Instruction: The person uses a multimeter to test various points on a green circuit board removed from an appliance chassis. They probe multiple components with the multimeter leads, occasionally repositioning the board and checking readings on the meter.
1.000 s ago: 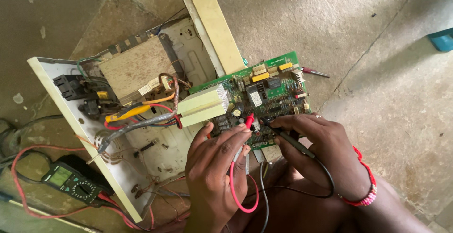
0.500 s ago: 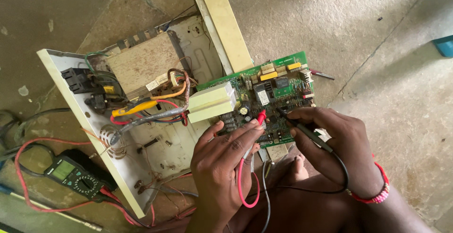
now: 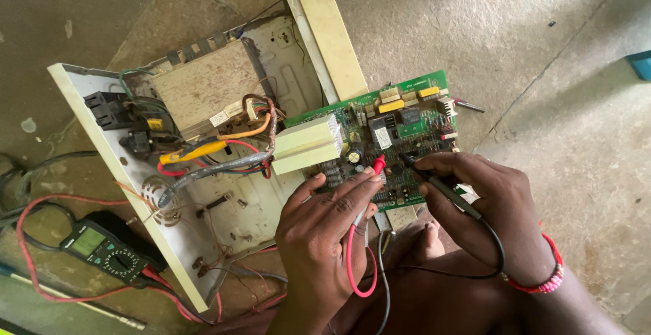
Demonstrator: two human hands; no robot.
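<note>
The green circuit board (image 3: 400,131) sits propped over the open cream chassis (image 3: 129,192) on the concrete floor (image 3: 542,50), and both probes are down on it now. The left hand (image 3: 325,233) is closed around the red probe (image 3: 377,165), its tip planted near the board's lower middle; a second ago that tip sat a touch further left, so it has crept toward the dark components there. The right hand (image 3: 488,206) pinches the black probe (image 3: 441,187) like a pen, and its point has swung in to land just beside the red one, where before it lay lower against the board's edge. By my reading, the two tips are now bracketing one small spot for a measurement. Out to the left, the green multimeter (image 3: 102,250) lies face up on the floor, red lead (image 3: 27,226) looping back. The big transformer (image 3: 203,87) sits untouched.
</note>
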